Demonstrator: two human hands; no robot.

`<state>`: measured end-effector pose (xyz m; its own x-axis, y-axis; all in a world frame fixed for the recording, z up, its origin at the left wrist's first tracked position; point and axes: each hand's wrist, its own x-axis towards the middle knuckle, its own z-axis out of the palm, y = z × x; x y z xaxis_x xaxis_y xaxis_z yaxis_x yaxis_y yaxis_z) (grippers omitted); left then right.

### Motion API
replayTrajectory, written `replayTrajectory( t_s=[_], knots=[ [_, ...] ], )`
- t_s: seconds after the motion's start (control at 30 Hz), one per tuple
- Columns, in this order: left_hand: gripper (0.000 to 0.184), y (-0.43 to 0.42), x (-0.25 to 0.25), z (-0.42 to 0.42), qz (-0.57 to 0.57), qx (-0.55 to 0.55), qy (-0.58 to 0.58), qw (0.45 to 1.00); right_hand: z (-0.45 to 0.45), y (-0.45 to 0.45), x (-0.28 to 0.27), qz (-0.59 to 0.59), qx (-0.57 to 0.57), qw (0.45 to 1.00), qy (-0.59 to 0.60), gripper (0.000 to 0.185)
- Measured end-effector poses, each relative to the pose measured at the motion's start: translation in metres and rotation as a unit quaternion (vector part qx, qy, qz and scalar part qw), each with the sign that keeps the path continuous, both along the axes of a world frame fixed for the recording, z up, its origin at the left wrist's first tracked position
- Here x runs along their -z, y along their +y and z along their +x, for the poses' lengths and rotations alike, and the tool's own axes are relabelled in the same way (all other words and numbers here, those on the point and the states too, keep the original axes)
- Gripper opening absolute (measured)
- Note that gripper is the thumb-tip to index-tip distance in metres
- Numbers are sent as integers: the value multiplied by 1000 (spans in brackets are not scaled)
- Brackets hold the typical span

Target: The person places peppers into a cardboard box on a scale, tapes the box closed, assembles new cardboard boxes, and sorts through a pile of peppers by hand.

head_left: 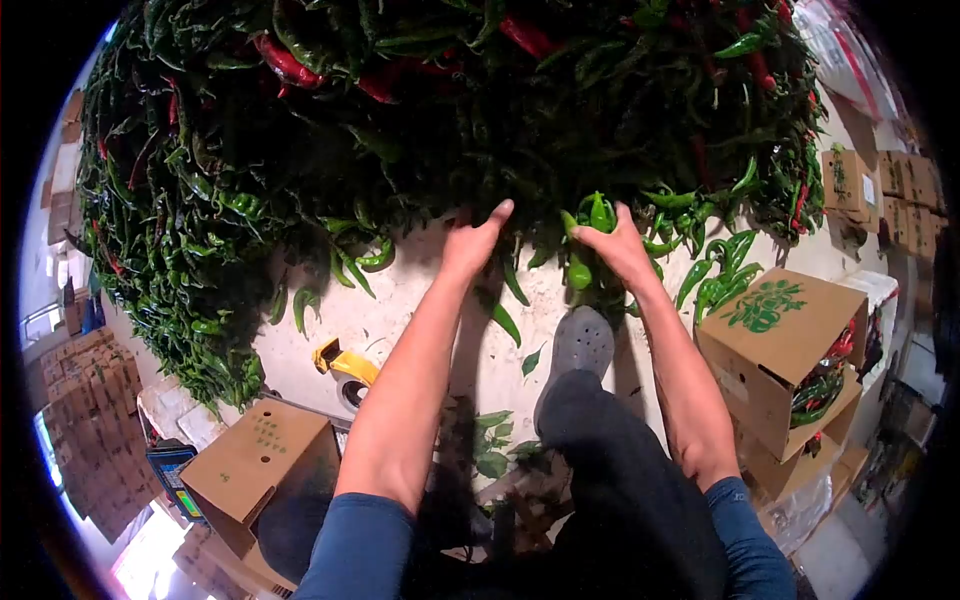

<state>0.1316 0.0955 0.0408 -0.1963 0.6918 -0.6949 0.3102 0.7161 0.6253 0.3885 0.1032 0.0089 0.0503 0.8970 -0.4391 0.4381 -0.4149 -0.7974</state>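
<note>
A large heap of chili peppers (440, 130), mostly green with some red, fills the far side. My left hand (476, 243) is at the heap's lower edge, its thumb stretched out and apart; its other fingers are mostly hidden in shadow among the peppers. To its right, my right hand (618, 246) is closed around bright green peppers (598, 214), thumb across them. Just below that hand hangs or lies another green pepper (579, 272); I cannot tell which. Several loose green peppers (358, 262) lie on the pale surface near the left forearm.
A cardboard box with a green print (765, 305) stands at right, peppers showing in its open side. Another carton (255, 465) is at lower left, beside a device with a screen (178, 480). A yellow tape dispenser (345, 368) and a grey clog (582, 345) are near my forearms.
</note>
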Motion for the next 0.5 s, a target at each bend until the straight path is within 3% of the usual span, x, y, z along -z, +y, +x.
replayTrajectory(
  t_s=[0.03,0.13,0.23,0.27,0.3,0.33,0.37,0.4,0.43,0.5],
  knots=[
    [95,1,-2,2,-23,-1,-8,1000,-1,-2,6,27,-10,1000,-6,78],
    [94,9,-10,5,-51,-21,-52,997,6,1,-7,-36,21,979,199,78],
    [87,14,-8,18,-13,-27,-67,997,-1,3,-1,-71,19,974,214,73],
    [83,16,1,28,-19,-24,-35,999,-8,-1,1,-74,48,956,281,72],
    [80,18,6,37,-23,-21,-2,1000,-13,-3,2,-39,38,964,260,71],
    [71,13,0,45,40,-33,-62,997,-13,-3,0,-63,31,961,266,72],
    [63,9,28,49,81,-59,-143,985,-11,-4,-2,-87,26,958,273,73],
    [61,3,21,53,71,-61,-125,988,-9,-6,-7,-125,26,946,297,77],
    [59,-8,16,56,61,-63,-107,990,-10,-12,-5,-90,24,958,271,76],
    [54,-31,49,65,180,-67,-96,977,-15,-21,-1,-18,19,976,217,75]
  ],
)
